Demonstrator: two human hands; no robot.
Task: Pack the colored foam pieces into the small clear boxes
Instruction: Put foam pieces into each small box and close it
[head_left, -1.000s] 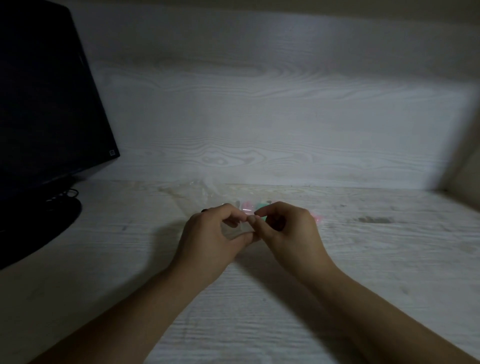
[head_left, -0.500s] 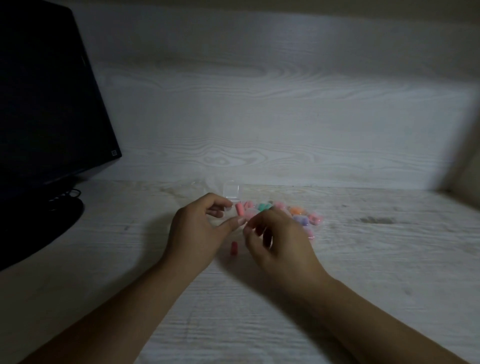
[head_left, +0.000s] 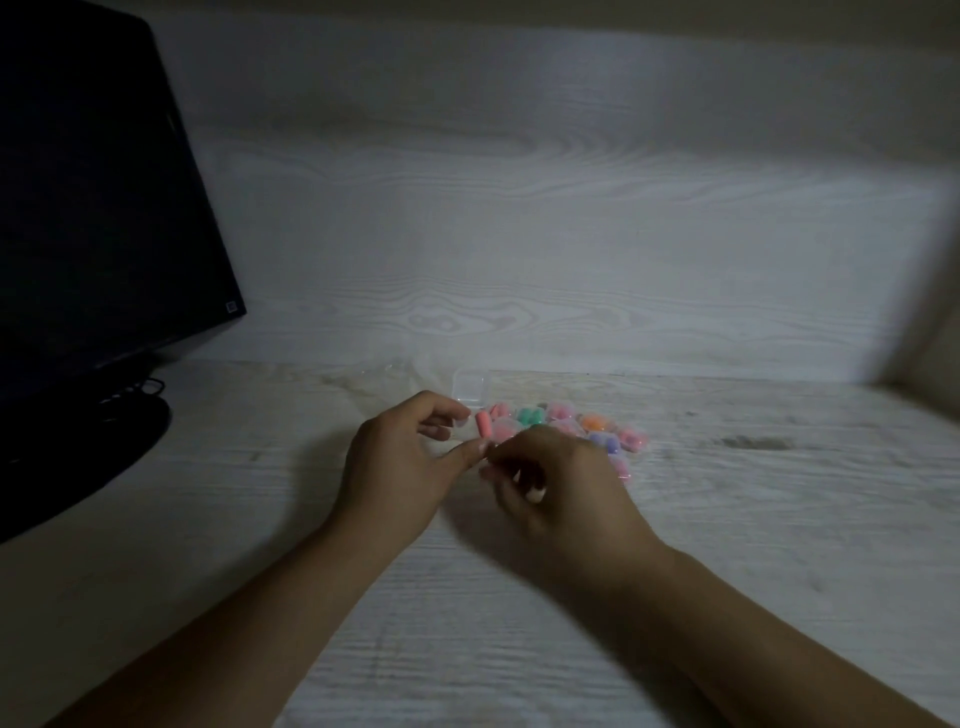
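Observation:
My left hand hovers over the table with forefinger and thumb curled round a small clear box, whose lid stands open just past the forefinger. A pink foam piece stands right beside that fingertip. My right hand is blurred, its fingers curled and its fingertips meeting my left thumb. Whether it holds anything is hidden. Behind it lie several small clear boxes with foam inside: green, pink, orange, purple.
A dark monitor on a round stand with cables fills the left side. The pale wood-grain table ends at a back wall of the same wood. A darker side panel rises at the far right.
My hands, pressed together over the box a second ago, have parted. The box lid now stands open and the filled boxes behind show. A red piece seen lying between my hands is no longer visible.

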